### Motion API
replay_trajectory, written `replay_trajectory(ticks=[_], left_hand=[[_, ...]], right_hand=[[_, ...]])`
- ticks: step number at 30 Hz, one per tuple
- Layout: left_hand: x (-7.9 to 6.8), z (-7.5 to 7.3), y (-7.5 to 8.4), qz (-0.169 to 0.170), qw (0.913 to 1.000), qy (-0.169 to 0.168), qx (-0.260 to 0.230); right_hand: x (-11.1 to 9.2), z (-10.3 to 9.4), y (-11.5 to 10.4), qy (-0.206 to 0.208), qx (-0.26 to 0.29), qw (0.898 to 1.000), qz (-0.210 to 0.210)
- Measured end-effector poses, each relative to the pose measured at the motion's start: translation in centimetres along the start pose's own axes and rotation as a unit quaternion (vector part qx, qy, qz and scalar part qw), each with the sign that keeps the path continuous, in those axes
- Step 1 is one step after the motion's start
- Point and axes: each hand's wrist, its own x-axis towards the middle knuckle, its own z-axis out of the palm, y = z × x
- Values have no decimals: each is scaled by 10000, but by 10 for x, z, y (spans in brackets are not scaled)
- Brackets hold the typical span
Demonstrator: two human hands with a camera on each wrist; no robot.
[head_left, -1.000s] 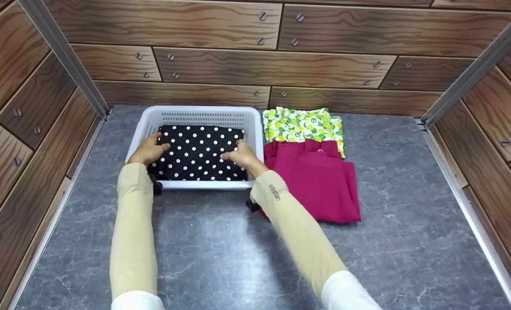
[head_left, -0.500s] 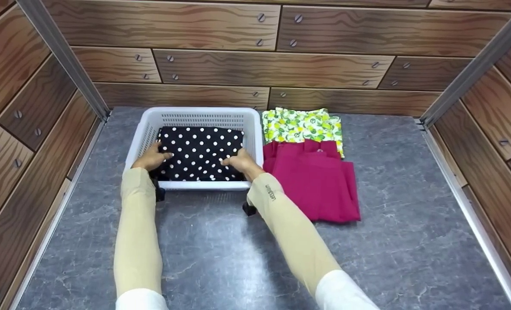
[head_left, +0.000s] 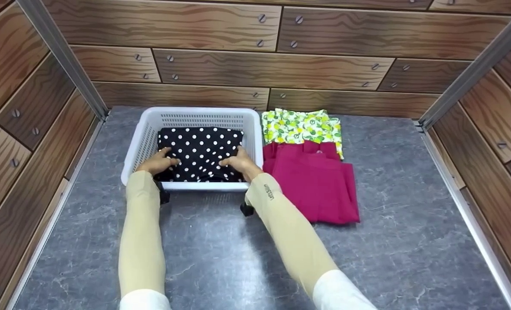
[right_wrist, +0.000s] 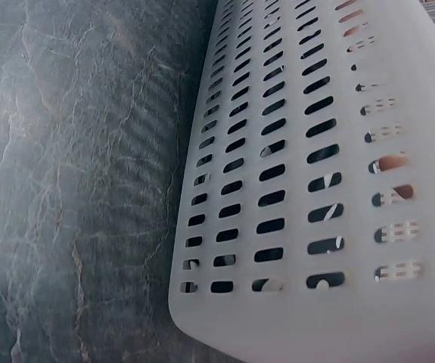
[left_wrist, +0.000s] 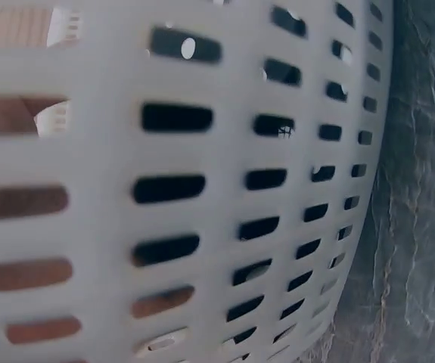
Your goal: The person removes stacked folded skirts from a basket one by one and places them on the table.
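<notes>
In the head view, a folded black cloth (head_left: 201, 146) with white polka dots lies inside a white plastic basket (head_left: 201, 111). My left hand (head_left: 156, 163) reaches over the front left of the basket and rests on the cloth's left side, thumb spread towards the middle. Opposite it, my right hand (head_left: 241, 162) touches the cloth's right side, its thumb pointing left. Between the hands the cloth wrinkles, and its front edge bows up. Both wrist views show mostly the basket's slotted wall (left_wrist: 104, 166), with skin and dark cloth behind the slots.
Right of the basket, a folded crimson garment (head_left: 315, 185) overlaps a folded cloth with a lemon print (head_left: 300, 125). Everything stands on a grey marbled surface (head_left: 212, 258). Wood-patterned panels (head_left: 221, 66) enclose the back and sides.
My left hand has slid right and towards the front edge along the cloth. My right hand has shifted slightly towards the front. The cloth's front edge now bulges; the basket stays put.
</notes>
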Motion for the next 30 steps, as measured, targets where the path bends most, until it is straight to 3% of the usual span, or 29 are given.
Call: replay_trajectory(ticks=[7,11,16,20,25,30], left_hand=[[0,1,-3,-271,9904,396,-1294],[2,0,-8,-213,9910,513,-1221],[4,-1,-9,25,9898,837,-1155],[5,-3,-9,92,9874,1066,-1169],[3,-4,-7,212,9936,876,-674],[4,-4,-8,251,9910,685,-1123]], right_hand=[[0,-3,5,-338,-136,9992,-155],[0,-4,5,-493,6,9986,-209],[1,-3,4,-312,219,9992,-90],[1,-4,1,-388,863,9954,142],[5,-5,0,-655,1423,9863,519],[11,-4,2,-661,1476,9843,701]])
